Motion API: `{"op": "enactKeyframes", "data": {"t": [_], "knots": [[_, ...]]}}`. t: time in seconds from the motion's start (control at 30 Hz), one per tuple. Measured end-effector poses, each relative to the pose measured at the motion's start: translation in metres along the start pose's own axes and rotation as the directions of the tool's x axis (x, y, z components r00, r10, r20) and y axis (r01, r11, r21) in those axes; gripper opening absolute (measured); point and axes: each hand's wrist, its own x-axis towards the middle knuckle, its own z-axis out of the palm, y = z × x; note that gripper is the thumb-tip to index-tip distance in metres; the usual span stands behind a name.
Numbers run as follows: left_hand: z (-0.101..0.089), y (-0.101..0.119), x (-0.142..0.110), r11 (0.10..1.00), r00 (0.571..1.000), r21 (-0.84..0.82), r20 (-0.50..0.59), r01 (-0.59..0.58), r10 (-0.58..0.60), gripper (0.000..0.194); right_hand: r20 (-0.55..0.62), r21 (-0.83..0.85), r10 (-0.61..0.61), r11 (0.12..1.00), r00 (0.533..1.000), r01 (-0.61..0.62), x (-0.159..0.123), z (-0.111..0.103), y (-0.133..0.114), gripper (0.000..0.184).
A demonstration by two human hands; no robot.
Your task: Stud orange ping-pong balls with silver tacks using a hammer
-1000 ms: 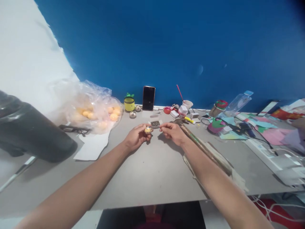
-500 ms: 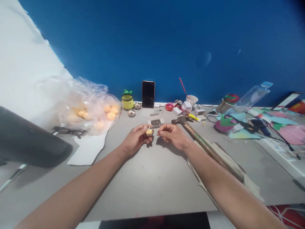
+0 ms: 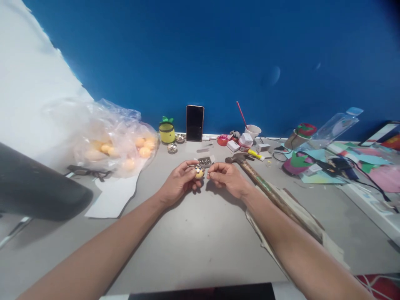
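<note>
A small orange-yellow ball (image 3: 199,172) with shiny metal spots over its surface is held between the thumb and fingers of my left hand (image 3: 181,179). Just right of it, close but apart, my right hand (image 3: 226,177) is closed in a pinch. A tiny thing seems to show at its fingertips, too small to make out. Beyond the ball lies an open small box (image 3: 205,161) of shiny metal pieces that look like thumbtacks. Two balls covered in silver, a nearer one (image 3: 172,148) and a farther one (image 3: 180,138), rest by the wall.
A hammer (image 3: 250,168) lies on cloth by my right forearm. Left are a clear bag (image 3: 125,141) of orange balls, glasses (image 3: 89,171) and a dark cylinder (image 3: 40,183). A phone (image 3: 195,123), yellow pot (image 3: 167,132) and white cup (image 3: 252,132) stand along the blue wall.
My left hand has turned the ball and brought it slightly right, nearer my right fingertips. My right hand stays in its pinch, almost in the same place.
</note>
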Motion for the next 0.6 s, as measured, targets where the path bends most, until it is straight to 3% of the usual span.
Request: {"op": "enactKeyframes", "data": {"t": [0.23, 0.5, 0.6], "knots": [[0.0035, -0.0031, -0.0019, 0.995, 1.0, 0.094, -0.006, -0.028, 0.029, 0.047, 0.013, -0.01, -0.003, 1.0, 1.0, 0.003, -0.0004, 0.0006, 0.0003, 0.037], [0.0082, -0.0016, -0.0077, 0.925, 1.0, 0.379, 0.007, -0.029, 0.029, 0.051, -0.004, -0.056, 0.015, 0.998, 1.0, -0.015, -0.0022, 0.0011, -0.001, 0.034], [0.008, -0.0051, -0.0075, 0.918, 0.997, 0.39, 0.029, -0.072, 0.066, 0.047, 0.023, -0.079, 0.01, 0.997, 1.0, -0.009, -0.0031, 0.0022, -0.0015, 0.031]]}}
